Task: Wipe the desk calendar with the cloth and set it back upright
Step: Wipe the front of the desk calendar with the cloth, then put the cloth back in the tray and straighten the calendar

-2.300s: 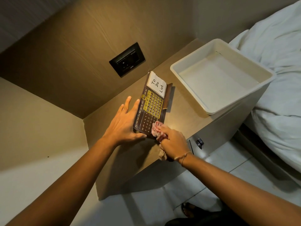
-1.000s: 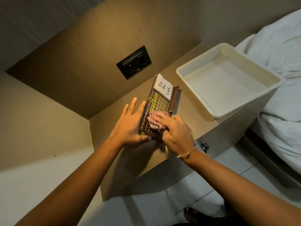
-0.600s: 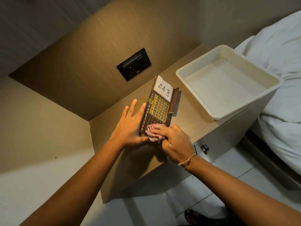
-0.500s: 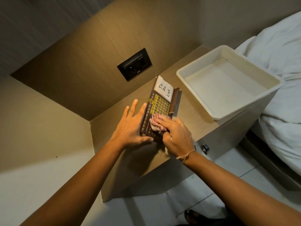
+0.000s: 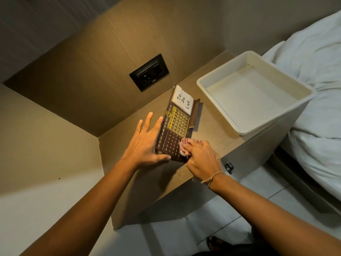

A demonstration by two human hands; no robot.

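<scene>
Since half a second ago the right hand (image 5: 201,157) has slid the bunched pink-and-white cloth (image 5: 184,147) back to the near end of the flat brown desk calendar (image 5: 176,127), which lies face up on the wooden bedside top (image 5: 212,130). It pinches the cloth closed; the left hand (image 5: 145,143) rests open, fingers spread, bracing the calendar's left edge (its long axis runs away from the person). Standing it up comes later, and the left hand is better placed.
</scene>
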